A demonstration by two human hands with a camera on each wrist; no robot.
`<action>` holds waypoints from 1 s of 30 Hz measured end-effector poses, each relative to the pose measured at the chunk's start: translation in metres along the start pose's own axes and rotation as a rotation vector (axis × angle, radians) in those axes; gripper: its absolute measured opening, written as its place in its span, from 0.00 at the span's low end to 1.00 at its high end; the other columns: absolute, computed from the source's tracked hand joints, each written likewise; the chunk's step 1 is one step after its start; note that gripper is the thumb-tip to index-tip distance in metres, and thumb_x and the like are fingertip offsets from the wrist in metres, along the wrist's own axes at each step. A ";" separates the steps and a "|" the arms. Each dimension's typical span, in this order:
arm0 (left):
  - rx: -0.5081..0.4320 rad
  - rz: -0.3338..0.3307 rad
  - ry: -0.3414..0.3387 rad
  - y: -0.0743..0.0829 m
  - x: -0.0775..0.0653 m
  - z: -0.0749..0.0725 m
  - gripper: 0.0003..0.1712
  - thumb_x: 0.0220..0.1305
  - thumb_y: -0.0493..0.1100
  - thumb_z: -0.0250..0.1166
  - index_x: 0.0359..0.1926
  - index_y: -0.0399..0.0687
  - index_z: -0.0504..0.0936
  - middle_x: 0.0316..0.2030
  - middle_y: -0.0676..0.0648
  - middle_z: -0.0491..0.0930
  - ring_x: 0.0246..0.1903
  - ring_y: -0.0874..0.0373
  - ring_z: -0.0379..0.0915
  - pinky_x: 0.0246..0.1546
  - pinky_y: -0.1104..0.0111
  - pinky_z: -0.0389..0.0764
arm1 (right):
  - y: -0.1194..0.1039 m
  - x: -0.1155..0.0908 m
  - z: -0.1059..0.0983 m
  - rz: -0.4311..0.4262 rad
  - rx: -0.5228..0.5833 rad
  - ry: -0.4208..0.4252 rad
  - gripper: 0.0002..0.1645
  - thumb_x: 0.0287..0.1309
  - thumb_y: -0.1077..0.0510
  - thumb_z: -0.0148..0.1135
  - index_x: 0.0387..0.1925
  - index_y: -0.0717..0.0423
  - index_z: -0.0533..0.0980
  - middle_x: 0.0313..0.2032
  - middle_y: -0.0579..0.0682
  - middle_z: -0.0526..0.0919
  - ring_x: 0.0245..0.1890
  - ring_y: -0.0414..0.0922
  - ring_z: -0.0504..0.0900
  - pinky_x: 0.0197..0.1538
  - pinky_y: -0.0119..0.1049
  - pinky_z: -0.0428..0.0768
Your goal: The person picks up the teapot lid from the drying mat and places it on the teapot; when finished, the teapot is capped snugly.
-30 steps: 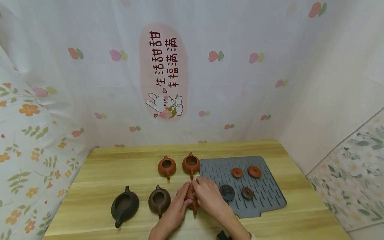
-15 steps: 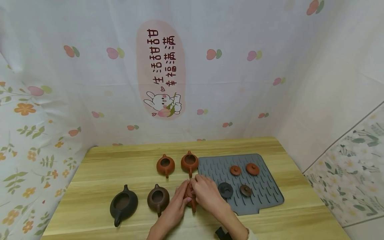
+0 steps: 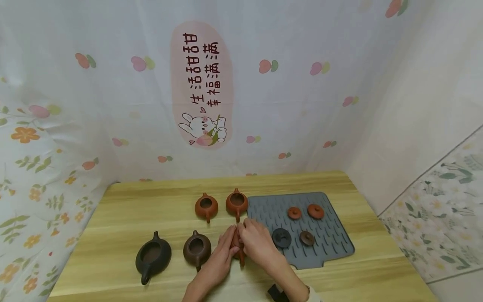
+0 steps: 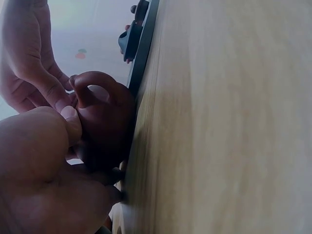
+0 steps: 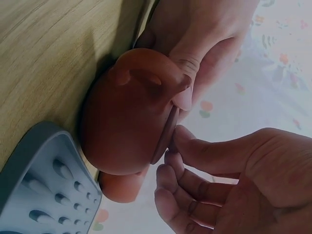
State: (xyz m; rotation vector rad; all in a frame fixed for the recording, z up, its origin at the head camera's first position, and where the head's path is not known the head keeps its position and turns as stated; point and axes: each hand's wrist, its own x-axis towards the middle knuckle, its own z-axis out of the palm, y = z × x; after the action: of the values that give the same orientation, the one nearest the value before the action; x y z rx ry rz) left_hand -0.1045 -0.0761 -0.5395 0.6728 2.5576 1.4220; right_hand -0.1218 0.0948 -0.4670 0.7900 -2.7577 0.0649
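A reddish-brown clay teapot (image 5: 117, 126) stands on the table, its handle toward the person. My left hand (image 3: 218, 261) holds it from the left side; in the left wrist view the left thumb (image 4: 70, 117) lies at the top by the handle, and the other fingers are partly hidden behind the body. A lid (image 5: 165, 136) sits in the teapot's mouth, with the left thumb at its rim. My right hand (image 3: 257, 243) pinches the lid's knob between thumb and index finger, the other fingers loosely curled beside it.
Lidless teapots stand around: two orange ones, (image 3: 206, 208) and a second teapot (image 3: 237, 204), at the back; a brown teapot (image 3: 197, 250) and a black teapot (image 3: 152, 256) at left. On the grey mat (image 3: 264, 205) lie several lids, including a black lid (image 3: 281, 238).
The head view has shifted slightly, moving the scene a little left and up. Both hands stay at the same teapot, the right still at its lid.
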 end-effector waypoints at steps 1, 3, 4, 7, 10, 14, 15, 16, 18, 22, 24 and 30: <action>-0.001 -0.011 -0.006 0.000 -0.001 0.000 0.39 0.89 0.48 0.51 0.87 0.31 0.52 0.84 0.26 0.55 0.82 0.28 0.53 0.80 0.32 0.52 | -0.001 0.000 0.001 -0.007 -0.002 0.000 0.16 0.54 0.67 0.84 0.43 0.59 0.86 0.32 0.51 0.80 0.31 0.47 0.81 0.30 0.37 0.81; 0.007 -0.024 -0.011 0.000 -0.003 0.000 0.39 0.89 0.48 0.51 0.86 0.30 0.51 0.84 0.26 0.54 0.83 0.29 0.53 0.80 0.32 0.51 | -0.003 -0.001 0.000 -0.008 0.010 -0.004 0.17 0.54 0.67 0.84 0.44 0.60 0.86 0.32 0.51 0.80 0.32 0.47 0.81 0.30 0.37 0.82; 0.006 -0.028 -0.013 0.000 -0.004 0.000 0.39 0.90 0.48 0.51 0.86 0.30 0.51 0.84 0.27 0.54 0.83 0.29 0.53 0.80 0.32 0.51 | -0.003 -0.001 0.000 -0.005 0.016 -0.007 0.17 0.54 0.67 0.84 0.44 0.60 0.86 0.32 0.51 0.80 0.32 0.47 0.81 0.31 0.37 0.82; 0.010 -0.030 -0.021 0.000 -0.004 0.000 0.39 0.90 0.49 0.50 0.87 0.30 0.50 0.85 0.27 0.53 0.83 0.30 0.52 0.81 0.32 0.50 | -0.003 -0.001 -0.001 0.009 0.038 -0.016 0.16 0.55 0.67 0.84 0.44 0.61 0.86 0.32 0.51 0.80 0.32 0.47 0.81 0.30 0.38 0.83; 0.011 -0.035 -0.031 0.000 -0.004 0.001 0.39 0.91 0.50 0.48 0.87 0.32 0.49 0.85 0.27 0.52 0.83 0.30 0.52 0.81 0.32 0.49 | -0.003 -0.002 -0.001 0.017 0.066 -0.012 0.15 0.56 0.67 0.83 0.43 0.60 0.86 0.31 0.51 0.79 0.31 0.47 0.81 0.30 0.37 0.82; 0.003 -0.038 -0.032 0.000 -0.001 0.001 0.39 0.91 0.51 0.48 0.88 0.32 0.49 0.85 0.28 0.52 0.84 0.29 0.51 0.81 0.31 0.49 | -0.001 -0.002 -0.001 0.032 0.093 0.000 0.15 0.57 0.66 0.83 0.44 0.61 0.86 0.32 0.51 0.79 0.31 0.47 0.81 0.29 0.37 0.82; 0.002 -0.039 -0.032 0.000 -0.001 0.001 0.39 0.91 0.51 0.48 0.88 0.32 0.49 0.85 0.28 0.52 0.84 0.29 0.50 0.81 0.31 0.48 | -0.001 -0.002 -0.001 0.037 0.099 0.001 0.15 0.57 0.67 0.83 0.45 0.62 0.86 0.32 0.52 0.80 0.31 0.48 0.81 0.29 0.37 0.82; 0.002 -0.041 -0.030 -0.001 0.000 0.000 0.39 0.91 0.51 0.48 0.88 0.33 0.49 0.85 0.28 0.52 0.84 0.29 0.50 0.81 0.31 0.48 | -0.001 -0.002 -0.001 0.043 0.105 -0.001 0.15 0.58 0.66 0.83 0.45 0.62 0.86 0.32 0.52 0.80 0.32 0.48 0.81 0.29 0.38 0.83; 0.007 -0.044 -0.029 -0.001 0.000 0.000 0.39 0.91 0.51 0.48 0.88 0.33 0.49 0.85 0.28 0.52 0.84 0.29 0.50 0.82 0.32 0.48 | -0.001 -0.001 0.000 0.056 0.118 -0.003 0.15 0.58 0.67 0.83 0.45 0.63 0.87 0.32 0.53 0.80 0.32 0.49 0.82 0.29 0.38 0.84; 0.007 -0.036 -0.025 -0.001 0.001 0.000 0.39 0.91 0.51 0.48 0.88 0.33 0.49 0.85 0.29 0.52 0.84 0.30 0.51 0.82 0.32 0.48 | -0.002 -0.001 0.000 0.073 0.126 -0.003 0.12 0.59 0.68 0.81 0.43 0.64 0.87 0.33 0.54 0.81 0.33 0.50 0.83 0.29 0.39 0.85; 0.003 -0.032 -0.026 -0.001 0.001 0.000 0.39 0.91 0.51 0.47 0.88 0.33 0.49 0.85 0.29 0.52 0.84 0.30 0.51 0.82 0.32 0.47 | -0.002 -0.001 0.000 0.072 0.123 0.002 0.12 0.59 0.68 0.82 0.43 0.64 0.86 0.33 0.54 0.81 0.33 0.50 0.83 0.30 0.39 0.85; -0.012 -0.010 -0.064 -0.003 0.001 -0.005 0.41 0.92 0.53 0.46 0.88 0.32 0.48 0.85 0.26 0.50 0.83 0.27 0.50 0.82 0.34 0.49 | -0.002 -0.004 0.001 0.079 0.162 -0.004 0.13 0.59 0.67 0.82 0.43 0.63 0.85 0.32 0.53 0.80 0.33 0.49 0.81 0.27 0.37 0.82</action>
State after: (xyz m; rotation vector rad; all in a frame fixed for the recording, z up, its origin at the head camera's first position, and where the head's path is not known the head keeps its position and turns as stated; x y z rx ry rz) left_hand -0.1076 -0.0804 -0.5391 0.6915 2.4987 1.3879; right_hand -0.1182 0.0950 -0.4690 0.7200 -2.8140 0.3060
